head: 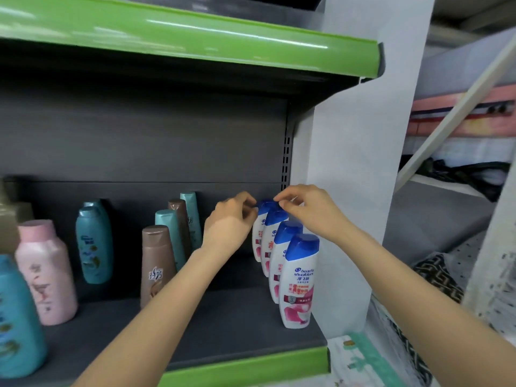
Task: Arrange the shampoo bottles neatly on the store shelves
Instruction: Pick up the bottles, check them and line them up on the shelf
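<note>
Several white shampoo bottles with blue caps [298, 277] stand in a row running front to back at the right end of the dark shelf [217, 328]. My left hand [230, 222] and my right hand [304, 205] reach to the rearmost bottles [269, 208], fingertips pinching the blue caps from either side. Left of them stand brown [156, 263] and teal tube bottles [167, 222], cap down. Farther left are a teal bottle [93, 244], a pink bottle [46, 272] and another teal bottle [16, 317].
A green-edged shelf [195, 40] hangs overhead, and a green strip [245, 367] fronts the lower shelf. A white pillar [357, 163] closes the shelf's right end. Cluttered boxes and fabric [435, 277] lie to the right.
</note>
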{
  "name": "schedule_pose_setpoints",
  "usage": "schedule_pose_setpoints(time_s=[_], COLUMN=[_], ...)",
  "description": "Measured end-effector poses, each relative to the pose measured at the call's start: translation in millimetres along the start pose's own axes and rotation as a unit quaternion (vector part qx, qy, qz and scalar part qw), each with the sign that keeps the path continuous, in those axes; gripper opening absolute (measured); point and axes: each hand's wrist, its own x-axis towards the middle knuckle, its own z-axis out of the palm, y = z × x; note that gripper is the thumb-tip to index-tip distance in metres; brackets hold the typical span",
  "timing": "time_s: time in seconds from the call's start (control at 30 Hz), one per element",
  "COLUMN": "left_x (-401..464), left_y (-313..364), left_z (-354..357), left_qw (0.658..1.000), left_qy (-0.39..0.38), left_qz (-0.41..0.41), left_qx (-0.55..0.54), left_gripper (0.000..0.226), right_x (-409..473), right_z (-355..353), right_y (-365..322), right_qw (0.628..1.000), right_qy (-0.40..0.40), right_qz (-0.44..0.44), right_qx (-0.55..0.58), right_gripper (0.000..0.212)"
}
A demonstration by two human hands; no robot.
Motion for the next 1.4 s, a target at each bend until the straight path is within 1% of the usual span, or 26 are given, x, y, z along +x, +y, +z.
schedule_pose_setpoints(time_s=[0.27,0.43,0.53,0.63,0.77,0.9,1.0,1.07,1.23,1.33,1.4], left_x=[-79.5,-106.9,-116.7,-122.1,-118.2,-108.2,-104.9,-106.0,-106.3,-106.9,-109.0], left_y=[4.7,-27.9,-53.9,-81.0,-113.8,-130.2,-135.1,-136.2,-139.1,-140.3,-140.2], left_z=[-74.1,-105.8,-120.5,-132.6,-143.3,-147.0,-141.5,-136.8,-132.9,-131.0,-130.9], left_qw=[0.996,0.990,0.989,0.994,0.998,0.989,0.977,0.969,0.962,0.960,0.959], left_qy=[0.088,0.140,0.142,0.099,-0.009,-0.123,-0.177,-0.190,-0.171,-0.174,-0.178], left_qz=[-0.005,-0.008,-0.026,-0.042,-0.047,-0.032,-0.016,-0.016,-0.021,-0.011,-0.007], left_qx=[-0.002,-0.010,-0.018,-0.025,-0.033,-0.075,-0.117,-0.156,-0.210,-0.218,-0.220], left_gripper=[0.011,0.016,0.024,0.041,0.058,0.062,0.054,0.047,0.038,0.037,0.040], right_x=[-56.8,-75.3,-78.8,-77.2,-70.0,-60.3,-52.9,-50.1,-50.1,-55.8,-60.9], right_z=[17.2,37.6,57.2,80.6,112.4,138.2,151.3,156.8,160.2,161.7,162.4], right_y=[-52.7,-84.6,-102.4,-119.5,-138.3,-154.5,-161.9,-162.9,-169.5,-173.7,-175.3], right_qw=[0.999,0.998,0.997,0.998,0.998,0.998,0.998,0.997,0.994,0.990,0.985], right_qy=[-0.034,-0.039,-0.045,-0.049,-0.049,-0.033,-0.014,0.002,0.067,0.107,0.116], right_qz=[-0.023,-0.027,-0.031,-0.021,0.010,0.044,0.052,0.056,0.055,0.053,0.062], right_qx=[0.033,0.048,0.048,0.041,0.035,0.040,0.042,0.044,0.073,0.075,0.112], right_gripper=[0.021,0.022,0.023,0.027,0.040,0.055,0.053,0.049,0.033,0.028,0.026])
